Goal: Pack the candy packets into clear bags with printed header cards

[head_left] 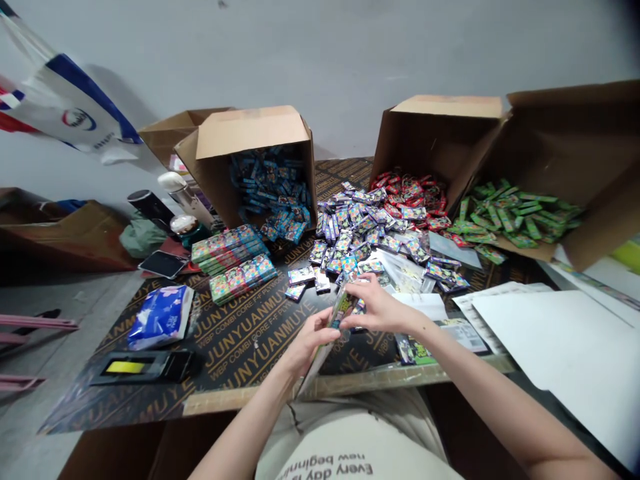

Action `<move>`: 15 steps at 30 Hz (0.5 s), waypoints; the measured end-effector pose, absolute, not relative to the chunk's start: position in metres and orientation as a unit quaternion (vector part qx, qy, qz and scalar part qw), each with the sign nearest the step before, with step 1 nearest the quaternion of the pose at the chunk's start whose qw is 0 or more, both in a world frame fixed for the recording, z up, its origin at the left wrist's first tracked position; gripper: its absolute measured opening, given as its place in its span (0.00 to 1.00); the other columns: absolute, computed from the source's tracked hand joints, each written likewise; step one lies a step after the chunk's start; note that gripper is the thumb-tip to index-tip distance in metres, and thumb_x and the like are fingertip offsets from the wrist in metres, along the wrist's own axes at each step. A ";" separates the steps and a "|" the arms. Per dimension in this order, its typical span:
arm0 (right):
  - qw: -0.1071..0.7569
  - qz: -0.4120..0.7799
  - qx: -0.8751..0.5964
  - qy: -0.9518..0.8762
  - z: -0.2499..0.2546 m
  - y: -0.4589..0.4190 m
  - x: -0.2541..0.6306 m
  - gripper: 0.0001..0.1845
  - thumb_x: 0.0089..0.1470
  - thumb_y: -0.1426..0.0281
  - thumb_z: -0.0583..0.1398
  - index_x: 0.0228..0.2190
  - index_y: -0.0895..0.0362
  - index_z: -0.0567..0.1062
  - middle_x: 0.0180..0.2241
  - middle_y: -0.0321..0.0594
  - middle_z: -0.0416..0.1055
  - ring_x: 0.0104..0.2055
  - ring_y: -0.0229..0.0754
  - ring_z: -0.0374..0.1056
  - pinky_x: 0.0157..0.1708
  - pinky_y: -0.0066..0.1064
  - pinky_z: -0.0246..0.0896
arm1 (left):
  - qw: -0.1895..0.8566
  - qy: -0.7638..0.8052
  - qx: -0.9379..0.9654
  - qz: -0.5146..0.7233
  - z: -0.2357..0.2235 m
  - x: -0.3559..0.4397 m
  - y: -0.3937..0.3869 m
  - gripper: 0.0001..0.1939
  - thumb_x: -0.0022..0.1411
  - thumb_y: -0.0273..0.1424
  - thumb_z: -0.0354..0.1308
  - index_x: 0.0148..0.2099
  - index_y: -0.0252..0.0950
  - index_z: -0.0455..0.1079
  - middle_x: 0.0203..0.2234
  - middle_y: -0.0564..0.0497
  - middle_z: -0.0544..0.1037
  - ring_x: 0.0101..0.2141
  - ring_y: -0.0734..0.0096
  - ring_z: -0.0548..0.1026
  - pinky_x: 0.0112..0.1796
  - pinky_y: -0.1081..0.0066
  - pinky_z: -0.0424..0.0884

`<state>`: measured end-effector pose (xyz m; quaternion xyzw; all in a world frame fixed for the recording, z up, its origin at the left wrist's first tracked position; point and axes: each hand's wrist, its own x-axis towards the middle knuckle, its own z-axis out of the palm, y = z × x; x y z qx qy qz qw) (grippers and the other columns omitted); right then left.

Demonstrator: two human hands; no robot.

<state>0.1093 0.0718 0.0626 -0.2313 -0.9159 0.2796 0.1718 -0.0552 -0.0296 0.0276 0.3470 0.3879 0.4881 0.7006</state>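
Observation:
Above the table's front edge, my left hand (311, 339) is closed round the side of a flat clear packet (344, 308) with colourful printed contents. The packet is held tilted, nearly edge-on to me. My right hand (376, 308) pinches its upper end, fingers over the far side; whether it also grips a small piece there is hidden. Just beyond the hands spreads a loose heap of small purple printed boxes (350, 223). Clear plastic bags (404, 270) lie on the heap's right side. Beside my right forearm is a printed green and black packet (417, 350).
Open cartons hold blue boxes (273, 187), red boxes (413, 193) and green boxes (520, 210). Stacked multicoloured packs (243, 279) stand left, near a blue tissue pack (161, 317), a phone (165, 264) and a black tape-cutter-like case (143, 368). White sheets (560, 340) lie right.

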 end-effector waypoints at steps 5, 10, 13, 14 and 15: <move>0.174 0.348 -0.264 -0.882 0.059 0.073 0.112 0.28 0.42 0.57 0.64 0.46 0.54 0.69 0.33 0.39 0.72 0.37 0.44 0.64 0.44 0.39 0.53 | 0.724 0.432 0.253 0.475 0.023 -0.046 -0.032 0.17 0.46 0.32 0.63 0.40 0.32 0.73 0.29 0.50 0.78 0.29 0.70 0.72 0.34 0.73 0.63; 0.391 0.419 -0.354 -0.739 0.039 0.065 0.106 0.36 0.37 0.62 0.67 0.50 0.50 0.65 0.43 0.39 0.68 0.47 0.46 0.63 0.48 0.39 0.55 | 0.677 0.470 0.185 0.535 0.020 -0.048 -0.031 0.15 0.47 0.34 0.62 0.37 0.31 0.73 0.24 0.51 0.77 0.23 0.72 0.71 0.28 0.73 0.64; 0.358 0.550 -0.349 -0.669 0.025 0.059 0.102 0.28 0.42 0.59 0.64 0.47 0.52 0.68 0.39 0.39 0.71 0.41 0.44 0.66 0.40 0.36 0.61 | 0.672 0.474 0.243 0.515 0.024 -0.053 -0.030 0.15 0.51 0.36 0.60 0.38 0.30 0.73 0.24 0.50 0.77 0.23 0.71 0.71 0.28 0.72 0.65; 0.327 0.588 -0.335 -0.660 0.022 0.057 0.101 0.22 0.45 0.59 0.62 0.43 0.54 0.71 0.34 0.38 0.72 0.36 0.42 0.67 0.37 0.34 0.62 | 0.663 0.479 0.281 0.502 0.025 -0.054 -0.030 0.15 0.52 0.36 0.59 0.38 0.30 0.73 0.25 0.49 0.78 0.24 0.69 0.72 0.29 0.72 0.65; 0.304 0.610 -0.324 -0.656 0.020 0.056 0.100 0.18 0.48 0.59 0.60 0.38 0.56 0.74 0.30 0.37 0.72 0.32 0.40 0.67 0.34 0.33 0.63 | 0.645 0.487 0.322 0.494 0.025 -0.056 -0.029 0.15 0.52 0.37 0.59 0.38 0.30 0.74 0.26 0.49 0.78 0.26 0.68 0.72 0.31 0.72 0.66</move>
